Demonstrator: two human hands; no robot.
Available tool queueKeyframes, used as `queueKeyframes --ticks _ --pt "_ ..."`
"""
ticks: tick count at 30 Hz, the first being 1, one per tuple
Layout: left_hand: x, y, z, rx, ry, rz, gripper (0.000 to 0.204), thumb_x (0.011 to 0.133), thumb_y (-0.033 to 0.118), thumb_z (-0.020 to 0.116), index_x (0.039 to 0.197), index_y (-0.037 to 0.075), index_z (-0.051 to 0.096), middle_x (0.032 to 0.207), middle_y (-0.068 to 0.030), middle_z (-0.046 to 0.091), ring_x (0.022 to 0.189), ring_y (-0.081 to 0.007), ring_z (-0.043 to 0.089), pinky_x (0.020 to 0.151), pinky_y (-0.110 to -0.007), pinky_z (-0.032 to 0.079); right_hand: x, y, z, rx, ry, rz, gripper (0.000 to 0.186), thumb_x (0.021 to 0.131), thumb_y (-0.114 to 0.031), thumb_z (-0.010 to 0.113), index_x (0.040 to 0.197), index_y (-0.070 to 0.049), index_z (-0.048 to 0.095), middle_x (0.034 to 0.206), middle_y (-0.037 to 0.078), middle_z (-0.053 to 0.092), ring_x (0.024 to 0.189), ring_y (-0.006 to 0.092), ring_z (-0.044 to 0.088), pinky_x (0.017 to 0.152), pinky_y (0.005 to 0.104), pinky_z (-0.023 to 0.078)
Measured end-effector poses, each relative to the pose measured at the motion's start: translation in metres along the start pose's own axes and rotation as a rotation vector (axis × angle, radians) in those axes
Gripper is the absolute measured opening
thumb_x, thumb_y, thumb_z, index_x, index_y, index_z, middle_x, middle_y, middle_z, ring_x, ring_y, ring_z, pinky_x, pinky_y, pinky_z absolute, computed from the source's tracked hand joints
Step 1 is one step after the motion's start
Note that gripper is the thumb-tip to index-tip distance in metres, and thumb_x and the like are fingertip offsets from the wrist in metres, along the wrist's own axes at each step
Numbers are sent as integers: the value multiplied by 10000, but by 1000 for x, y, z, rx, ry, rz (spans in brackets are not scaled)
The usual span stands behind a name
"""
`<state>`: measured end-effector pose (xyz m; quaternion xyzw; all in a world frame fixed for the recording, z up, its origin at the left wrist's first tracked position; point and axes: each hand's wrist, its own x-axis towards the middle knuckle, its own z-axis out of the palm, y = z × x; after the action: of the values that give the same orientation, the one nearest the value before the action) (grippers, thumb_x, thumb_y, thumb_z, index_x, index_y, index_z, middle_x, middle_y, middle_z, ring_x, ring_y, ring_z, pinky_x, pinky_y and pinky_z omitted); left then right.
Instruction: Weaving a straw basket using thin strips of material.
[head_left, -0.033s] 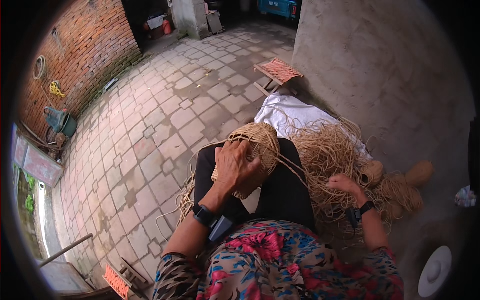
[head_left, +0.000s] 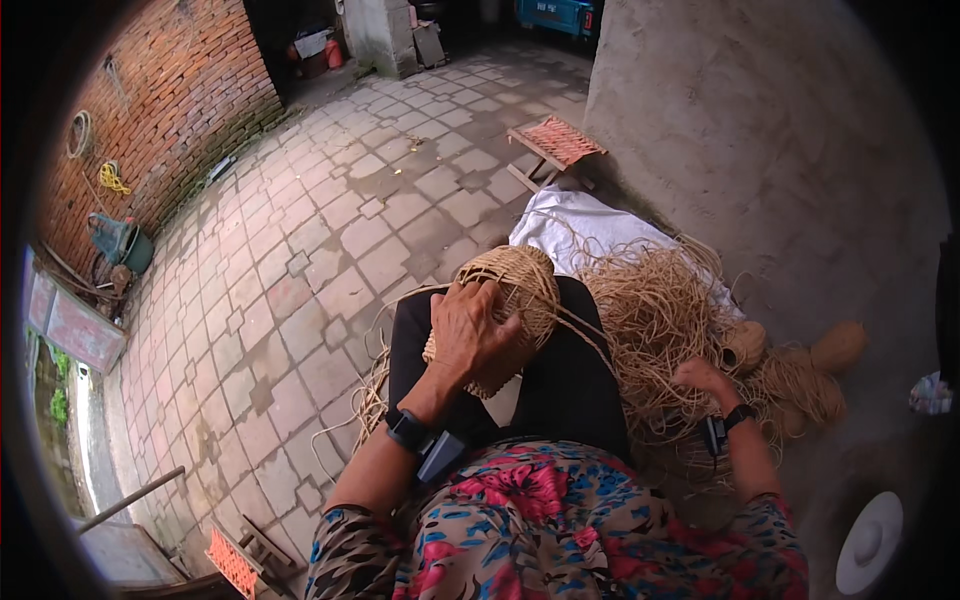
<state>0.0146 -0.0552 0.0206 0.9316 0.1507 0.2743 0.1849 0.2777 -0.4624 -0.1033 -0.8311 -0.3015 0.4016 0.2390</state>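
Note:
A small basket [head_left: 540, 300] woven of tan straw cord lies tilted across my lap, over my dark trousers. My left hand [head_left: 470, 330] is closed on it, fingers bent over its rim and the thumb spread along the side. From the basket a cord [head_left: 585, 335] runs off to the right, toward a large tangled heap of the same cord [head_left: 650, 300]. Above that heap's near right part is my right hand [head_left: 703, 377], curled into a fist. Whatever lies inside that fist is hidden, and I cannot trace the cord into it.
A white sheet [head_left: 590, 225] lies under the heap, with balls of cord [head_left: 838, 347] at its right. Beyond stands a low stool [head_left: 558, 145] beside the plastered wall [head_left: 770, 120]. Another stool [head_left: 235, 562] is at the near left. A white round object [head_left: 868, 543] sits near right.
My right fist has shifted a little to the right and nearer me, over the cord heap. My left hand and the basket have stayed put.

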Motion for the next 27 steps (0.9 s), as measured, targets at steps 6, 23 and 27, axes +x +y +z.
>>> queueKeyframes --ticks 6,23,27 --pt "-1 -1 1 35 -33 -30 265 700 336 669 760 92 585 769 -78 610 812 -263 559 714 -388 366 22 -35 19 -425 540 27 339 806 -245 709 1035 -17 606 1030 159 619 919 319 621 802 459 483" --pt "5 7 8 22 -38 29 246 694 321 675 752 104 575 738 -62 588 778 -247 553 709 -377 359 -16 110 0 128 61 228 229 793 -288 751 730 -76 693 672 36 623 593 136 556 531 360 440" --pt "-2 7 8 51 -21 19 240 689 314 676 762 105 584 749 -60 591 789 -248 554 715 -375 358 20 88 9 -704 143 646 294 787 -308 710 888 -33 711 836 158 660 844 322 652 755 470 515"
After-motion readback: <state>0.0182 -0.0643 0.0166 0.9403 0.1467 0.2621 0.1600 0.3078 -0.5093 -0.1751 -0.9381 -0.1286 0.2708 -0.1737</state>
